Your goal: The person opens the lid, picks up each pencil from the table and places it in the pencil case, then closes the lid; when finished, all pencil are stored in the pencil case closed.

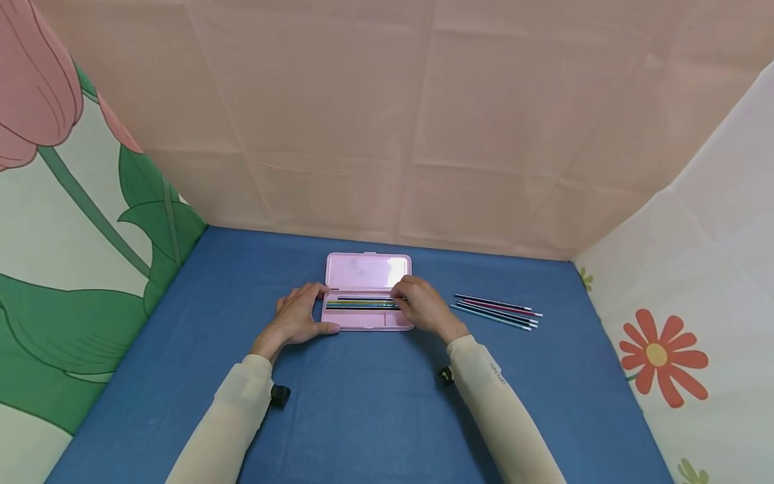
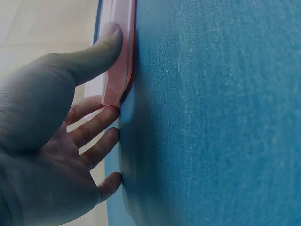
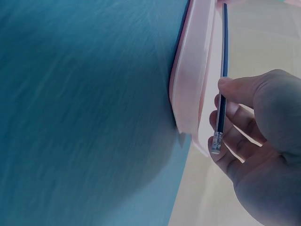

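Note:
A pink pencil case (image 1: 367, 321) lies open on the table, its lid (image 1: 357, 270) tipped back at the far side. Several pencils (image 1: 361, 304) lie lengthwise inside. My left hand (image 1: 296, 316) holds the case at its left end, thumb on the front corner and fingers along the side. Over the right end, my right hand (image 1: 426, 306) pinches a dark pencil (image 3: 225, 52) between thumb and fingers. This pencil's metal band and eraser end point back toward my palm in the right wrist view. Its far tip is hard to make out.
Several more pencils (image 1: 496, 312) lie in a loose bunch on the blue tablecloth (image 1: 363, 403), right of the case. A beige backdrop (image 1: 393, 134) rises behind the table. Patterned cloths stand at the left (image 1: 66, 269) and right (image 1: 695, 289).

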Available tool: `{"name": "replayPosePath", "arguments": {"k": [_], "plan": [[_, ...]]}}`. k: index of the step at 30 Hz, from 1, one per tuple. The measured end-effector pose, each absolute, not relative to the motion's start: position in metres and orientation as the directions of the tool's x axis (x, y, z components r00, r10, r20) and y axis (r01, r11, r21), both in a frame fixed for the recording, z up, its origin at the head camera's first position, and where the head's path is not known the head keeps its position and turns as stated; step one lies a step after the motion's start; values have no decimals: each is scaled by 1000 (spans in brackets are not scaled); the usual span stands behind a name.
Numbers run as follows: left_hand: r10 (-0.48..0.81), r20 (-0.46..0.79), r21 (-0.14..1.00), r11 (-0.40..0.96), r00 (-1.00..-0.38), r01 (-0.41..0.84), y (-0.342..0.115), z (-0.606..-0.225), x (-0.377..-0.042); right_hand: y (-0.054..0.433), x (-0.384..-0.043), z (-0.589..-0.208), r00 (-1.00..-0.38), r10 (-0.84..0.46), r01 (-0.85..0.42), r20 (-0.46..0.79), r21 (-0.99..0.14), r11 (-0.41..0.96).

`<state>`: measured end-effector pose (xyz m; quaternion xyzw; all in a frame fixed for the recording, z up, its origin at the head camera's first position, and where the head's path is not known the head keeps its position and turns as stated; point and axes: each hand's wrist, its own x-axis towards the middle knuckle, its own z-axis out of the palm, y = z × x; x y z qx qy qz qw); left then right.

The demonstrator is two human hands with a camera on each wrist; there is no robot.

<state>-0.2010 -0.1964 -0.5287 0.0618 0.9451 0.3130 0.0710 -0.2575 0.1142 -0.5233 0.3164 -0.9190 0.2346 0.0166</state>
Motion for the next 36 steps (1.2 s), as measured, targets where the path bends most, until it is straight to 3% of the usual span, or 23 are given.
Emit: {"name": "replayPosePath", "arguments": {"k": [18,36], "plan": [[169,-90,609,789,-982,80,-197,-528,-200,92,-268,-525,-787,-600,-598,144,-421,682],[163,-95,611,788,-982,72,-197,-529,-200,86,-272,-534,-754,-613,-650,237,-405,643]]}}
